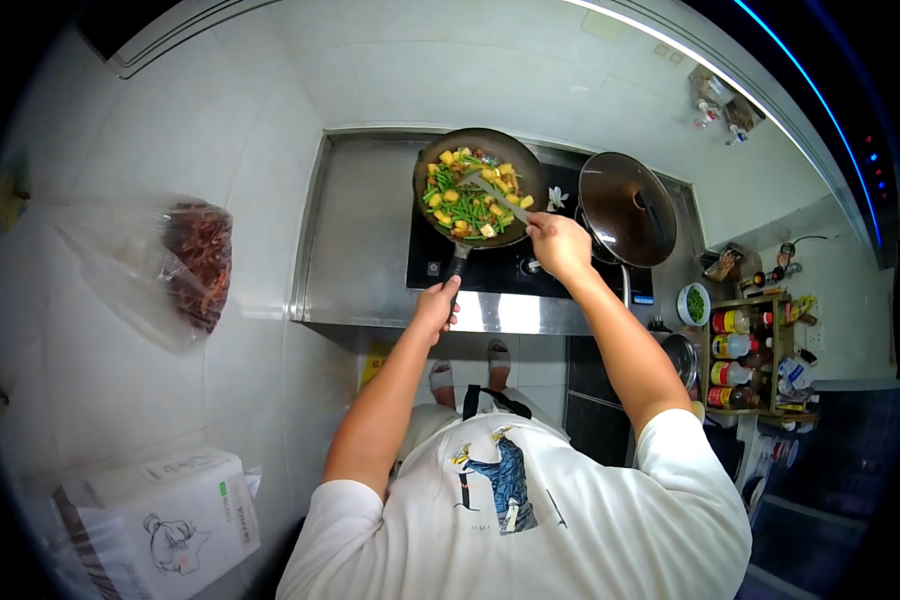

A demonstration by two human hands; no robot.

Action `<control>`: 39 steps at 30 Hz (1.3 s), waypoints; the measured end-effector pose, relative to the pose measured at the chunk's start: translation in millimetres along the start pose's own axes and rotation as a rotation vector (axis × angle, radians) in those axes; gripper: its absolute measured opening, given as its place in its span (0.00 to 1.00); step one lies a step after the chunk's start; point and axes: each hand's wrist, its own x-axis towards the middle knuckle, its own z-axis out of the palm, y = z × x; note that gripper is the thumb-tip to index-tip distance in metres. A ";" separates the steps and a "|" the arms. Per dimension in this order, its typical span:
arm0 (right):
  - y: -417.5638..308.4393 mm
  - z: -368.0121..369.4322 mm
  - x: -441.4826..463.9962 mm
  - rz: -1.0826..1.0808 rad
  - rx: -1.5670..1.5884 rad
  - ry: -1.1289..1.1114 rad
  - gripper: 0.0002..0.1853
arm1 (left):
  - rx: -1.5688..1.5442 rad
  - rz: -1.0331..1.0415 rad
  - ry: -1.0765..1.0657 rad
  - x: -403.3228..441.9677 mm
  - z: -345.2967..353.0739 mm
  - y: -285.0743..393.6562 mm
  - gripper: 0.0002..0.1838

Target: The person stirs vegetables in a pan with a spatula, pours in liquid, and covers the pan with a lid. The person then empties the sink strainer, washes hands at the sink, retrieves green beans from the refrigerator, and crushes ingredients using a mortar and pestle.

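Observation:
A dark wok (422, 225) sits over the left side of the black gas stove (490, 277). In it lie green beans (457, 207) mixed with yellow potato chunks (435, 200) and some darker bits. My left hand (437, 306) is closed around the wok's black handle (457, 265), at the stove's front edge. Over the wok's right rim, my right hand (560, 243) grips a spatula (502, 196) whose blade reaches in among the vegetables. Part of the blade is covered by food.
A second pan with a glass lid (625, 210) stands on the right burner. Farther right are a white bowl of chopped greens (693, 304) and a rack of bottles (732, 347). A plastic bag of dried red food (198, 265) hangs on the left wall, above a white box (165, 525).

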 end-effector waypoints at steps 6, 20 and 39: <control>38.1 18.2 1.0 0.044 -0.039 0.068 0.12 | 0.002 -0.012 -0.012 -2.2 -2.0 3.3 0.21; 19.7 16.3 -67.8 0.264 0.179 0.122 0.15 | 0.072 -0.037 -0.021 -5.1 -10.1 3.6 0.25; 102.3 104.9 -202.5 0.732 1.076 -0.454 0.16 | 0.099 0.046 -0.045 -17.1 -15.5 1.5 0.22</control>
